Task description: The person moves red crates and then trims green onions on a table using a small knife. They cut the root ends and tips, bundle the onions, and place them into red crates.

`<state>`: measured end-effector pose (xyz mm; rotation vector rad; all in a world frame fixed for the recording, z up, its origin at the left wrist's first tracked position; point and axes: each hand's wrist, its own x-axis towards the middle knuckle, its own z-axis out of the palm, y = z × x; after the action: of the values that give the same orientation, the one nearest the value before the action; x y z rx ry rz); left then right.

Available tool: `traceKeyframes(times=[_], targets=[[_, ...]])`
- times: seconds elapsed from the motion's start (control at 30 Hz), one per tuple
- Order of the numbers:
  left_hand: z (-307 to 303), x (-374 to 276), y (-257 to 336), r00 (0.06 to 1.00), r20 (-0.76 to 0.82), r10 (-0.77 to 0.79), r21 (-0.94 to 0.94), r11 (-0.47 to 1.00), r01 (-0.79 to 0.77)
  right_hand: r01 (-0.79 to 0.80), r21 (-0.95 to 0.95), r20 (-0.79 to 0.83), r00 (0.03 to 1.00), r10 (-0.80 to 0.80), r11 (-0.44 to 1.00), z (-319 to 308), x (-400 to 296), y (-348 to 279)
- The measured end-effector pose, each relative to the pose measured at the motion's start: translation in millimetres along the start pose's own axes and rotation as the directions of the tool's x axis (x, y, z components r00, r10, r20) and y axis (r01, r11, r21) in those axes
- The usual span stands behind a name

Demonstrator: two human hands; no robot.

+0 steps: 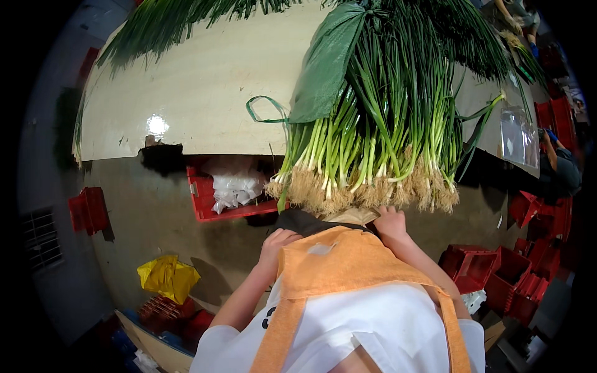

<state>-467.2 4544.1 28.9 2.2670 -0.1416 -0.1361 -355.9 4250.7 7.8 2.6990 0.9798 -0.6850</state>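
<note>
My left hand (278, 240) rests at my waist, its fingers bent at the edge of a dark cloth (301, 223) beside my orange apron (345, 265). Opposite it, my right hand (391, 221) is by the apron's other side, close to a tan cloth (353, 215). The fingertips of both hands are partly hidden, so whether they grip the cloth is unclear. Just beyond lies a thick pile of green onions (387, 121), the rooted ends overhanging the table edge towards me. A green woven sheet (326, 70) covers part of their left side.
A cream tabletop (210, 102) bears more green leaves (177, 23) at the back. A red crate (200, 205) with white plastic bags sits below its edge. Red crates (471, 265) stand at right, a yellow bag (169, 279) at left. Another person (562, 168) is at far right.
</note>
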Motion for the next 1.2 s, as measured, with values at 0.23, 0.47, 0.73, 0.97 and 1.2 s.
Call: traceKeyframes(times=[0.23, 0.47, 0.73, 0.97, 1.2], targets=[[-1.3, 8.0, -2.0, 0.994, 0.066, 0.089, 0.097, 0.991, -0.096, 0.137, 0.621, -0.060, 0.990, -0.128, 0.772, 12.2, 3.5, 20.6], [-3.7, 3.5, -9.7, 0.993, 0.115, 0.005, -0.151, 0.988, 0.013, -0.100, 0.984, 0.126, 0.974, 0.188, -0.145, -54.3, -23.7, 89.3], [-7.1, 34.9, -16.3, 0.935, 0.231, 0.268, 0.155, 0.939, -0.307, -0.025, 0.994, -0.027, 0.889, 0.457, 0.108, -61.4, -3.8, 78.5], [-0.8, 42.3, -10.6, 0.936, 0.228, 0.269, 0.176, 0.934, -0.311, 0.093, 0.364, -0.083, 0.994, -0.068, 0.927, 12.2, -16.6, 25.5], [3.4, 47.2, -14.1, 0.930, 0.252, 0.266, 0.156, 0.938, -0.311, 0.107, 0.202, 0.079, 0.989, -0.126, 0.973, 38.7, 9.1, 24.1]])
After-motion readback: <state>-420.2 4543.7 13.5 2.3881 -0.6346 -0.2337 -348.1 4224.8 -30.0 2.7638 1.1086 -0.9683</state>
